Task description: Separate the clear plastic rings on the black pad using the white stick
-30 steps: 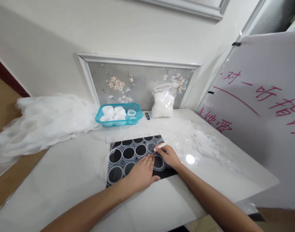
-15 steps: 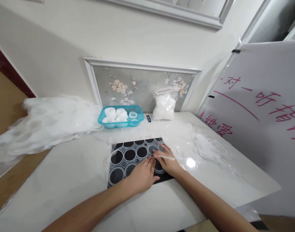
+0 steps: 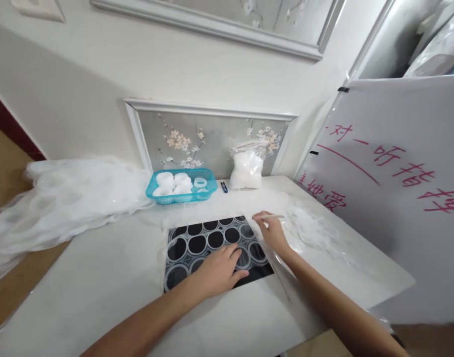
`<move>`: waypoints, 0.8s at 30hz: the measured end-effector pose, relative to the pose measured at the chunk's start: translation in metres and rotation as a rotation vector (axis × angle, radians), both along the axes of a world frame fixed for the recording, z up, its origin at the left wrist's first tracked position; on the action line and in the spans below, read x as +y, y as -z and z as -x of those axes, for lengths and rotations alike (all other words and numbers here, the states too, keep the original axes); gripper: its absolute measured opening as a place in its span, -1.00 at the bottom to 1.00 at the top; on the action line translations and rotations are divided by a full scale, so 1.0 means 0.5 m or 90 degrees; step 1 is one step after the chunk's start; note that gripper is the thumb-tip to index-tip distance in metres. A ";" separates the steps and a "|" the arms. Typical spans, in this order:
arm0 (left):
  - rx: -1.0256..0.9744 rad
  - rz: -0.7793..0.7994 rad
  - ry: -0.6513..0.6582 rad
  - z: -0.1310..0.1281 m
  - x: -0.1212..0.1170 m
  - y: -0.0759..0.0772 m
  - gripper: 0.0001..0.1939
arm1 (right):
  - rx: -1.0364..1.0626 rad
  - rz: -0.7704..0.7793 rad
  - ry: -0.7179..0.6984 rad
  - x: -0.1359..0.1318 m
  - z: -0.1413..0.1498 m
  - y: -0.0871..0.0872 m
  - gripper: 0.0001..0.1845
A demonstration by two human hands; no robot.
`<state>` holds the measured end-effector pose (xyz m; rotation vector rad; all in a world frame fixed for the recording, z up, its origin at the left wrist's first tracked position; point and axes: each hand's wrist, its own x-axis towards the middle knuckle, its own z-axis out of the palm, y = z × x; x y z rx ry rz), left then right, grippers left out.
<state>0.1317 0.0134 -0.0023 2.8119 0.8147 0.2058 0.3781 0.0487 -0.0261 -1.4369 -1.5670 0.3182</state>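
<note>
Pressing the black mat flat, left hand fingers spread; right hand fingers pinch a thin stick; the flimsy, light film looks best lifted by its edge.

Soft, even daylight is filling the scene, and the white table is shining with faint glare near the right hand. Straight lines are bending toward the edges, where detail is softening slightly.

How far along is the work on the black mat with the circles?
Done: finished white rings sit in the blue basket. In hand: the left hand presses the black mat; the right hand lifts clear film off it, holding a thin stick. Left: rings on the mat.
</note>
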 end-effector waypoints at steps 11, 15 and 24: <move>0.059 -0.018 -0.012 -0.088 0.004 0.061 -0.31 | 0.064 0.105 -0.049 -0.039 0.018 0.057 -0.54; 0.056 -0.046 0.013 -0.084 0.003 0.079 -0.30 | 0.070 0.095 -0.046 -0.038 0.016 0.065 -0.56; 0.069 0.007 0.000 -0.084 -0.008 0.072 -0.21 | -0.166 0.070 -0.027 -0.071 0.039 0.056 -0.66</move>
